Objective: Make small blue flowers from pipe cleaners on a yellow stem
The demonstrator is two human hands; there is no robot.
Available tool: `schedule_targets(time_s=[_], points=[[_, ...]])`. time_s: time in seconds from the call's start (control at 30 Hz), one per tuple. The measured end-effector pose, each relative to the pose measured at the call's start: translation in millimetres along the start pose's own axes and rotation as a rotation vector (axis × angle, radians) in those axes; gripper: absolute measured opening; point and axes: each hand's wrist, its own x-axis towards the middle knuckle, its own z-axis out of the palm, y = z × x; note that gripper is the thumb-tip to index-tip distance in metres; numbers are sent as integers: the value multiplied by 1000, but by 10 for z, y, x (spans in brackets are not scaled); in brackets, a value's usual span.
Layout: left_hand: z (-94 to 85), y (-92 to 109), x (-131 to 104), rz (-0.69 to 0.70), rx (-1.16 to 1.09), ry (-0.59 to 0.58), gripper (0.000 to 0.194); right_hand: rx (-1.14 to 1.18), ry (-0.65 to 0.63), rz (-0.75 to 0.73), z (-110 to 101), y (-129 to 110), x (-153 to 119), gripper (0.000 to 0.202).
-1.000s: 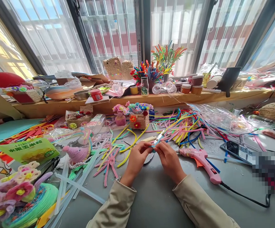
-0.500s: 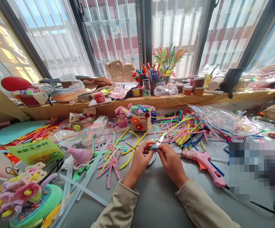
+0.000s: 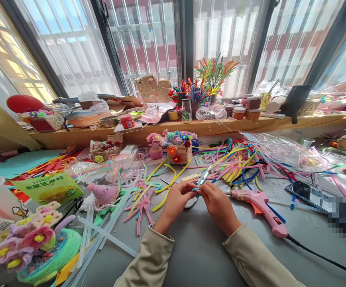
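At the middle of the table my left hand [image 3: 177, 201] and my right hand [image 3: 217, 205] meet, fingertips pinched together. Both grip a light blue pipe cleaner [image 3: 195, 189], bunched between the fingers, and one strand of it seems to stick up toward the right. Scissors [image 3: 209, 172] lie on the table just behind, blades pointing away; my hands hide their middle. A pink pipe-cleaner piece [image 3: 143, 203] with several legs rests left of my left hand. To the right of my right hand is a pink glue gun [image 3: 261, 201].
Loose pipe cleaners [image 3: 238, 159] heap up behind on the right. Clear glue sticks [image 3: 109, 235] and a flower-topped green piece [image 3: 53, 255] lie at left. A woven flower basket [image 3: 179, 153] stands before the sill [image 3: 149, 131]. A phone [image 3: 307, 193] lies at right.
The upright blue strand has swung to the right, across the scissors' blades. My fingertips have drawn closer together. The view has shifted slightly, showing more of the phone.
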Motion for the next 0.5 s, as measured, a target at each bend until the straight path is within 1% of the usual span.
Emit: schedule_targets(time_s=[0.1,0.2,0.3,0.37,0.43,0.5], points=[[-21,12,-3,-51,-20,-8,16,-6,-16,-24,2,7,1,22],[-22,11,-1,-56,-28,-1,15,38,-4,-4,-2,-4,0,22],[-14,-7,13,-9,-62,13,17,151,40,77,4,-28,-3,20],[-9,-23,22,36,-82,44,18,205,57,121,14,-43,-4,17],[-6,-35,26,69,-89,60,18,222,54,122,22,-51,-3,16],[-5,-41,26,75,-76,52,18,222,45,110,23,-54,1,17]])
